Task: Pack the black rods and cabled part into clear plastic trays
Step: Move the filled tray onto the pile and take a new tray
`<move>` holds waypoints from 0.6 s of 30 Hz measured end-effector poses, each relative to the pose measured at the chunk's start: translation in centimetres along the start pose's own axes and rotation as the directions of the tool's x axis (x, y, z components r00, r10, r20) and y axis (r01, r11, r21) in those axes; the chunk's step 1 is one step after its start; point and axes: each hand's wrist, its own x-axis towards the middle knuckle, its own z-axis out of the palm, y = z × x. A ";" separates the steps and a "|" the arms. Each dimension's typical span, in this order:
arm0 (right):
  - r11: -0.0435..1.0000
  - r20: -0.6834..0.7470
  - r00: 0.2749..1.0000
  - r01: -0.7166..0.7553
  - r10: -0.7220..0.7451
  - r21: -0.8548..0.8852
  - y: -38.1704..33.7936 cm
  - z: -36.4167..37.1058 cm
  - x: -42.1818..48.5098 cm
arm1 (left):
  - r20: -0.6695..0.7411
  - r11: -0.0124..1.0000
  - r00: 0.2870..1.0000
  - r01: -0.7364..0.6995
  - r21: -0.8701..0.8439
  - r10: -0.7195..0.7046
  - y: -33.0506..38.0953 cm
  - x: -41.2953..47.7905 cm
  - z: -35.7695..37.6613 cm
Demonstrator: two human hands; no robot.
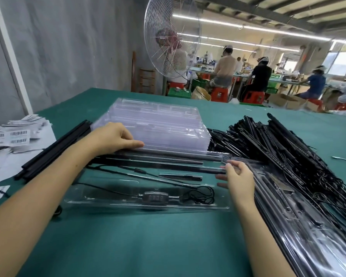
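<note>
**Two hands at an open tray, edges lost in the glare**

The green table (148, 246) is running out of sight on every side. At the right, a pile of black cabled parts (278, 140) is tangling so thickly that single pieces are hard to separate, and the packed trays (308, 226) below it are getting cut off at the near right corner. A stack of clear trays (154, 124) is sitting in the middle, far from me.

Near it, the open tray (148, 204) is holding black rods (158, 166) in its far channels and the cabled part (154, 197) in its near one; its clear walls are barely showing. More loose rods (54, 148) are lying at the left.

The left hand (112, 138) is resting on the stack's near left edge, and I cannot tell whether it is pinching a tray. The right hand (240, 176) is hovering loosely spread, fingertips at the open tray's right end, holding nothing.
</note>
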 end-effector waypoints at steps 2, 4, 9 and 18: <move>0.997 0.037 0.997 -0.065 0.067 -0.047 0.2 -0.2 0.2 | -0.010 1.000 1.000 0.012 0.009 -0.011 0.0 0.0 -0.1; 0.984 0.092 0.982 -0.159 0.167 -0.084 0.3 -0.3 0.5 | -0.017 0.999 0.999 0.035 -0.026 -0.035 -0.1 0.0 -0.5; 0.944 0.122 0.936 -0.329 0.329 -0.016 -0.4 -0.7 0.6 | -0.062 0.973 0.976 0.201 -0.116 -0.209 -1.2 0.2 -1.3; 0.801 0.715 0.693 -0.476 0.087 0.363 -3.0 1.6 -3.2 | 0.285 0.777 0.860 0.506 -0.375 -0.423 -0.4 0.4 1.0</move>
